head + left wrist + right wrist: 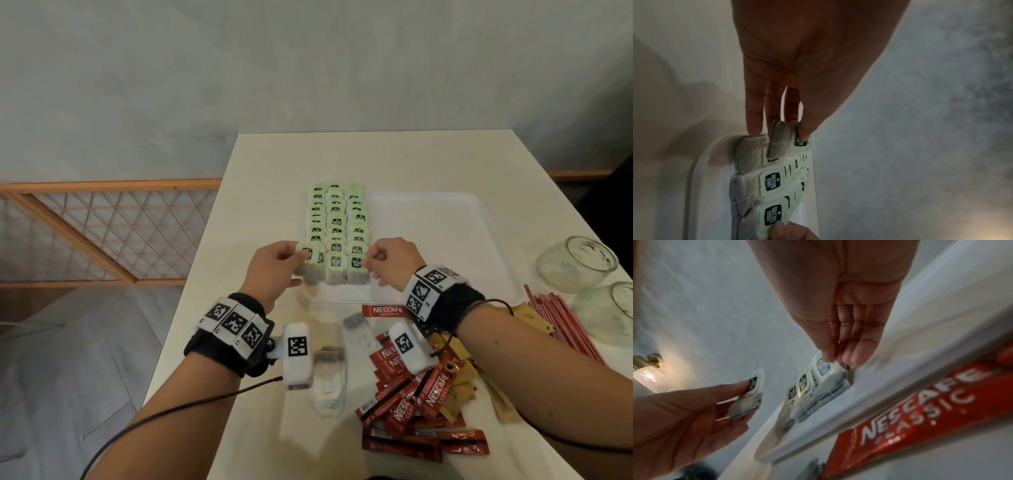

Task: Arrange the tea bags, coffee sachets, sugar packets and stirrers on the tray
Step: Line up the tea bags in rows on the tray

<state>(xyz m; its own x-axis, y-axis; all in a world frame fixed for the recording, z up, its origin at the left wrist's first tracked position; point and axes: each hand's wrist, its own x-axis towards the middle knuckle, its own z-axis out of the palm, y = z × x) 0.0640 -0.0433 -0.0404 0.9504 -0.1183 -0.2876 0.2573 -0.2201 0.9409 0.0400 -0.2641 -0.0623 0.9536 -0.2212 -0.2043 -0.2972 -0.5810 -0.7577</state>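
Three columns of tea bags point(337, 222) with green tags fill the left part of the white tray point(438, 240). My left hand point(301, 255) pinches one tea bag point(308, 254) by its tag, held just above the near end of the left column; the left wrist view shows my thumb on that tag point(802, 140) and the bag point(778, 142) hanging under it. My right hand point(368, 262) pinches the tag of the front tea bag point(357, 265) in the right column; in the right wrist view its fingertips point(854, 358) close on that bag point(825, 369).
Two loose tea bags point(330, 370) lie on the table near me. Red coffee sachets point(421, 401) and brown sugar packets point(459, 387) are piled under my right forearm. Red stirrers point(561, 322) and two glass jars point(579, 263) sit at the right. The table's left edge point(191, 274) is close.
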